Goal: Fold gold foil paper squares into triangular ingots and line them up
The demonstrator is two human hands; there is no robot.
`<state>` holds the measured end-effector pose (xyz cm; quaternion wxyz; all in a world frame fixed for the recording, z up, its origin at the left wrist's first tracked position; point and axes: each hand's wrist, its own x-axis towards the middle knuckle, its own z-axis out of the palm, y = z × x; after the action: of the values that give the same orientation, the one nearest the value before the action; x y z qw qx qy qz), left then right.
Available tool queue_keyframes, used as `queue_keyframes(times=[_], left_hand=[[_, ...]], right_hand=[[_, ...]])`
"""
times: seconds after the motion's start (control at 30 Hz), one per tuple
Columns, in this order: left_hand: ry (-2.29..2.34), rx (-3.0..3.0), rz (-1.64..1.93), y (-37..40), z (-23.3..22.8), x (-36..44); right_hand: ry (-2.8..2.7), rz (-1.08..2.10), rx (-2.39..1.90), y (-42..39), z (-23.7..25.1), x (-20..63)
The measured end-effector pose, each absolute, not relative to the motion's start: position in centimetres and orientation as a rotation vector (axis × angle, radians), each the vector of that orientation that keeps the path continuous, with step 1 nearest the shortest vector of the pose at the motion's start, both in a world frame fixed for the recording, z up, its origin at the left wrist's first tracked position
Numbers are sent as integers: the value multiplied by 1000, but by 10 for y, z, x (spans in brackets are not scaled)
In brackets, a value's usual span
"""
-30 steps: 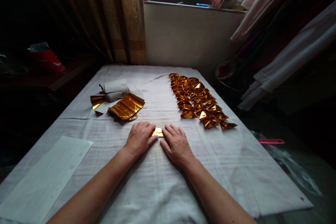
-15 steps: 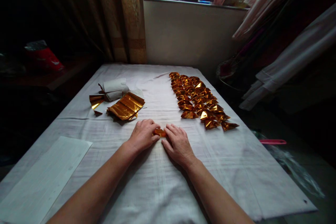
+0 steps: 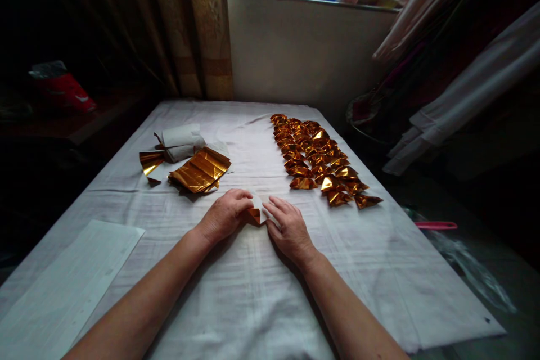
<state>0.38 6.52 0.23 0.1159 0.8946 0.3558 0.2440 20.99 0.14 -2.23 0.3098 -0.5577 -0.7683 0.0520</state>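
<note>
Between my hands is a small piece of gold foil paper (image 3: 255, 215), partly folded, with its white back showing on the upper side. My left hand (image 3: 228, 211) pinches its left end, thumb below and fingers above. From the other side my right hand (image 3: 287, 224) grips the right edge, its fingers bent over the paper. A stack of gold foil sheets (image 3: 201, 171) lies beyond my left hand. Several folded gold foil pieces (image 3: 301, 183), shaped like ingots, stand in rows beyond my right hand.
White cloth covers the table (image 3: 253, 304). A pale sheet of paper (image 3: 80, 287) lies at the left front. Crumpled white wrapping (image 3: 181, 140) and a loose gold strip (image 3: 151, 162) sit behind the stack. Clothes (image 3: 459, 107) hang at the right; a curtain (image 3: 189, 28) hangs behind.
The foil paper between my hands has opened up: its white back now shows where a narrow gold strip was. My hands have spread slightly apart.
</note>
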Motion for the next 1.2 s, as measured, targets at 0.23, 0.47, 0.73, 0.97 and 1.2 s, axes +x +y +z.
queue_keyframes(times=[0.23,0.47,0.73,0.97,1.2], left_hand=[[894,2507,700,70,-2,-15],[1037,2508,445,49,3,-29],[1156,2474,485,42,-6,-18],[1136,2511,575,42,-8,-20],[1150,2384,811,36,-2,-21]], right_hand=[[-2199,-131,-1325,10,-14,205],[-2274,-186,-1261,9,-14,200],[-2264,101,-1203,13,-15,197],[-2161,286,-1292,23,-9,192],[-2107,316,-1400,22,-5,183]])
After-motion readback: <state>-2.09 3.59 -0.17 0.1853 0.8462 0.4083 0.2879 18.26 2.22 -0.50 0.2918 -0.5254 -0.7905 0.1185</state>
